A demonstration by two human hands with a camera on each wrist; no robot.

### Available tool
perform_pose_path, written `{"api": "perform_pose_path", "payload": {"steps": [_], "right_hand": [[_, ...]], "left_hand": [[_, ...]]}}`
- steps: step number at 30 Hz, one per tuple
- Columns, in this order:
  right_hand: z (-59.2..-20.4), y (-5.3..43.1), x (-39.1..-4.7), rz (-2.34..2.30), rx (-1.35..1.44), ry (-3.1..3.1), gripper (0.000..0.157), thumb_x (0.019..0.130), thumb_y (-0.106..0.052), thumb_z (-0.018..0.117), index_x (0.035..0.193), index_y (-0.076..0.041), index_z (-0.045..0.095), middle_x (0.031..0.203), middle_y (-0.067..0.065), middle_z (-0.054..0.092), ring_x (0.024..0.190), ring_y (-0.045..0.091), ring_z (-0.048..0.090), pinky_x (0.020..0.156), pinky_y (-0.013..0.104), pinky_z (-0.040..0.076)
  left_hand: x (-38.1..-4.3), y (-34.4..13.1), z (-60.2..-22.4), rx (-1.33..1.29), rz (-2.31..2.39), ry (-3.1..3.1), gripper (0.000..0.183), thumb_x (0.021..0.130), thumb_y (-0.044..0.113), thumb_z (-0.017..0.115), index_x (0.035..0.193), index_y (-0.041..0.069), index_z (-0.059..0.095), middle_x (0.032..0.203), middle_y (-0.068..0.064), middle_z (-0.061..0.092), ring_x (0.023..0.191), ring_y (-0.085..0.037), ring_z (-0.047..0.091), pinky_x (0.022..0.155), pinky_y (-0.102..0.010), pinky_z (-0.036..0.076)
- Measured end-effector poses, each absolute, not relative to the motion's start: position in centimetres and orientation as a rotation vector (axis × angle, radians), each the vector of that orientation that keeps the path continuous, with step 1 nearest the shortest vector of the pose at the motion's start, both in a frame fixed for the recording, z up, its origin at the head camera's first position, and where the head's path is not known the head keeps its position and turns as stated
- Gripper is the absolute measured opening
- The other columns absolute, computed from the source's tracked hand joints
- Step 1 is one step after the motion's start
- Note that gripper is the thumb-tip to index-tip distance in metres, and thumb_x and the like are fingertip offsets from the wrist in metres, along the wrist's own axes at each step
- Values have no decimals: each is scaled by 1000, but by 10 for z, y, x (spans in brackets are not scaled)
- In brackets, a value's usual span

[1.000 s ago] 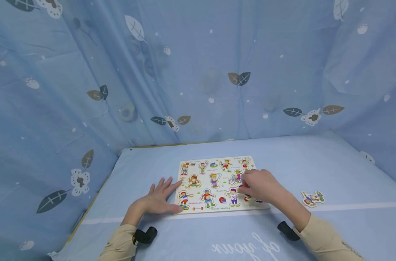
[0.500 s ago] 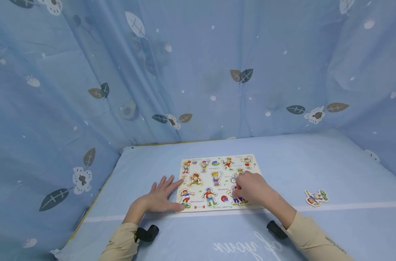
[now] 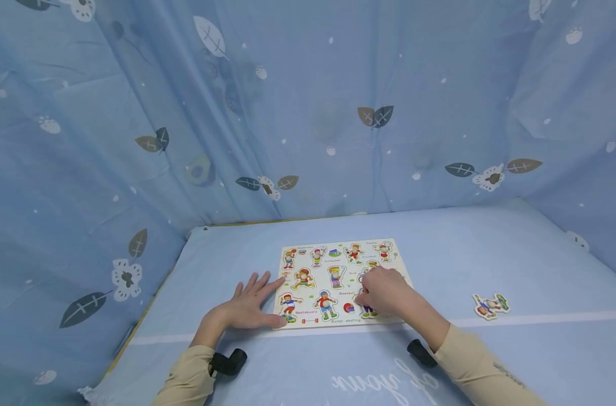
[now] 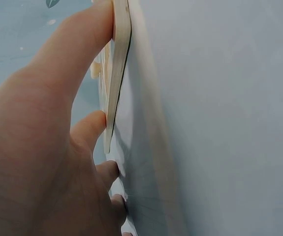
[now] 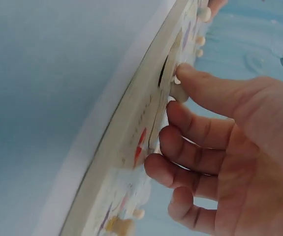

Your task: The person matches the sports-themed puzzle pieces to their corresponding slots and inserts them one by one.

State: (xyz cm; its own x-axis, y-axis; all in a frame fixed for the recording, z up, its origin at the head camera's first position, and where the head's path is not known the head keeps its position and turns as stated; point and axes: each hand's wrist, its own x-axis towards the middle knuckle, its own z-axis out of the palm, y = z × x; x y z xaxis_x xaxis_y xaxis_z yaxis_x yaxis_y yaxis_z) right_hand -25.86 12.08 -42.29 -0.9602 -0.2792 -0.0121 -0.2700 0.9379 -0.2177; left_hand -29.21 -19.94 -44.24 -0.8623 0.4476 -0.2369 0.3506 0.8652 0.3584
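Note:
A wooden knobbed puzzle board (image 3: 308, 322) with cartoon sports figures lies flat on the table. My left hand (image 3: 247, 304) has its fingers spread at the board's left side, thumb and index finger touching its edge; the left wrist view shows the thumb (image 4: 77, 46) against that edge. Over the board's lower right part, my right hand (image 3: 389, 290) pinches a knob (image 5: 179, 92) of a figure puzzle piece between thumb and index finger. In the right wrist view a dark gap runs along one side of that piece. My right hand hides part of the board beneath it.
A loose figure puzzle piece (image 3: 491, 306) lies on the blue tablecloth (image 3: 541, 254) to the right of the board. Several knobbed pieces, such as the runner (image 3: 303, 278), sit in the board. A patterned blue curtain (image 3: 318, 113) hangs behind the table.
My right hand has moved left across the board, mostly in the first half second, then slightly more. My left hand stays at the board's left edge. The head view has shifted a little.

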Motion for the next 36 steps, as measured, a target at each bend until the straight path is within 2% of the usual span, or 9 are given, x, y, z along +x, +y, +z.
{"api": "perform_pose_path", "payload": {"steps": [6, 13, 17, 36], "right_hand": [[-424, 116, -260, -291, -424, 3043, 31, 88, -31, 75, 68, -15, 58, 62, -3, 52, 62, 14, 48, 61, 32, 38], [-426, 124, -257, -352, -410, 3038, 42, 88, -32, 75, 55, -17, 54, 54, -5, 49, 54, 13, 45, 55, 29, 35], [-426, 128, -256, -388, -437, 3030, 43, 87, -32, 75, 53, -18, 52, 52, -7, 46, 53, 12, 44, 55, 28, 34], [-420, 136, -254, -341, -586, 3027, 33, 84, -24, 77, 62, -18, 54, 68, -5, 49, 63, 12, 44, 62, 30, 36]], "left_hand": [[-292, -198, -441, 591, 422, 2730, 98, 80, 68, 66, 158, 27, 24, 166, -15, 9, 151, -42, -3, 117, -66, 0], [-291, -197, -443, 600, 436, 2722, 98, 80, 68, 67, 158, 28, 24, 166, -15, 9, 151, -42, -4, 117, -66, -1], [-291, -198, -443, 582, 420, 2732, 98, 79, 69, 66, 158, 29, 24, 166, -14, 9, 151, -41, -3, 117, -66, 0], [-291, -200, -442, 589, 431, 2724, 97, 80, 67, 66, 158, 28, 24, 166, -14, 9, 151, -41, -4, 117, -66, -1]]}}
